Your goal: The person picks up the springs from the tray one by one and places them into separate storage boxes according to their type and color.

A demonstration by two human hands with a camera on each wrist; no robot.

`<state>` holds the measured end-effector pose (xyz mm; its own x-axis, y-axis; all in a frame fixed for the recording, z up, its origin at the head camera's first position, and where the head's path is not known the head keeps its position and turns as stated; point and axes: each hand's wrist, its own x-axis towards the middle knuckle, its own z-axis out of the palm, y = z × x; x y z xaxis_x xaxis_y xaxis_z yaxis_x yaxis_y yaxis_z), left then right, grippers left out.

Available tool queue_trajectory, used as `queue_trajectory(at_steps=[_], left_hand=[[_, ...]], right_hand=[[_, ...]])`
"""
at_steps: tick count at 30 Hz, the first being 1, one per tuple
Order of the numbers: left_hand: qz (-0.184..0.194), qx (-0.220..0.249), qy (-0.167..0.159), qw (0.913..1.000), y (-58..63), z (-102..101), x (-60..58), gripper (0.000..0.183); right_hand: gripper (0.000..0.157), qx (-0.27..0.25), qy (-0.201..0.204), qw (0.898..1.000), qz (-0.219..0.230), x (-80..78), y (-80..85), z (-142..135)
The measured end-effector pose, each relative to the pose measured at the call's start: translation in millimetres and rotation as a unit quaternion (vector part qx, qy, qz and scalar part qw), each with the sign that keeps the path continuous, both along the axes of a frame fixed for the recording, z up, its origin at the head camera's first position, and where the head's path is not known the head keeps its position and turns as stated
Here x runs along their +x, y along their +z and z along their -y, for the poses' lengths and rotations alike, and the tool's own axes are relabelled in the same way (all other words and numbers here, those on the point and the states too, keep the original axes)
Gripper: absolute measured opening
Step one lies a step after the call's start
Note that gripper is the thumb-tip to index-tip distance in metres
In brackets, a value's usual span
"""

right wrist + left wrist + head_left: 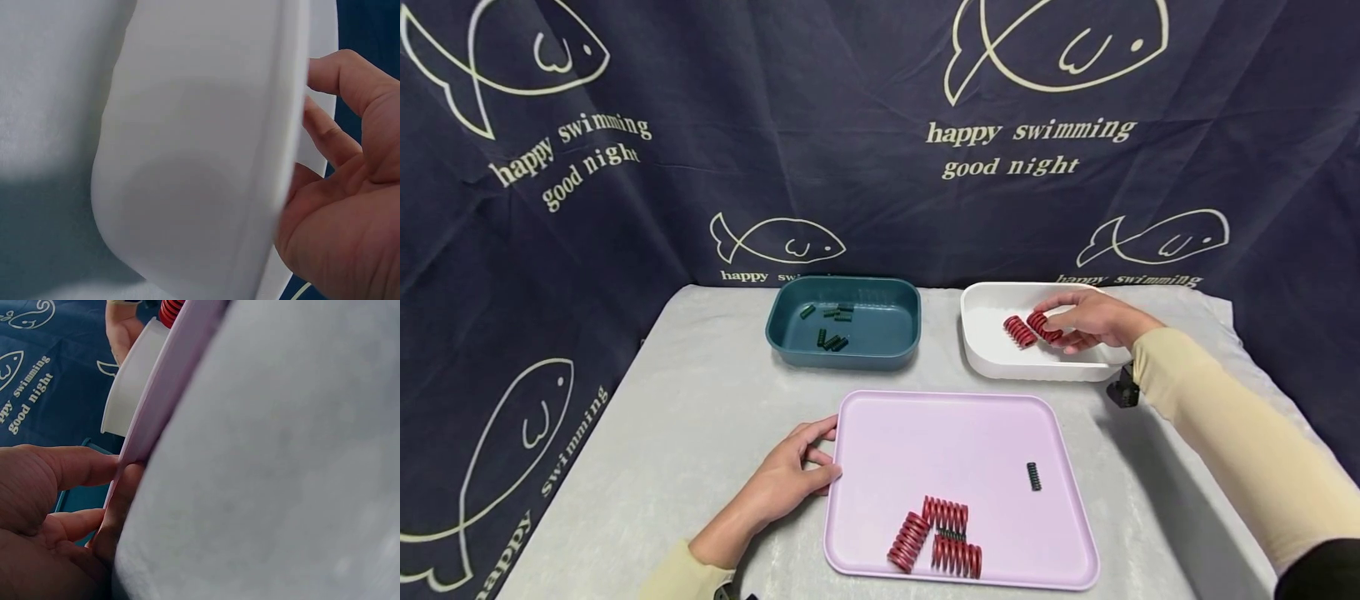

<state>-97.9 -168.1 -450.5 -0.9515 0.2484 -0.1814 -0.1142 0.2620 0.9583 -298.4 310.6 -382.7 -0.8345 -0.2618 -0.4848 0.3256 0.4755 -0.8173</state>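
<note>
While a red spring (pixel 1037 322) sits within the white bin (pixel 1030 367), the right hand (pixel 1092 317) pinches it—seemingly a placing or lifting step—and the left hand (pixel 784 482) grips the lilac tray (pixel 940 446). The next move probably calls for clearing the neighbouring spring (pixel 1018 332).

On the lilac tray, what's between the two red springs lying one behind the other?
A small dark spring lies between those red springs, seen in the head view.

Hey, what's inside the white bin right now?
Inside the white bin are two red springs: one loose, the other held and partly covered by the right hand. Anything beneath that hand is hidden.
</note>
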Motion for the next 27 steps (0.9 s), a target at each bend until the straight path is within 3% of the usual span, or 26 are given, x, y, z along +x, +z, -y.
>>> queue_trajectory(at_steps=[16, 27], left_hand=[[0.006, -0.006, 0.005, 0.9999, 1.1, -1, -0.8, 0.069], [0.001, -0.009, -0.002, 1.0, 0.0, -1, -0.8, 0.069]], right_hand=[[0.058, 0.051, 0.015, 0.998, -0.027, 7.1, -8.5, 5], [0.067, 0.064, 0.027, 0.997, -0.046, 13.6, 3.2, -5]])
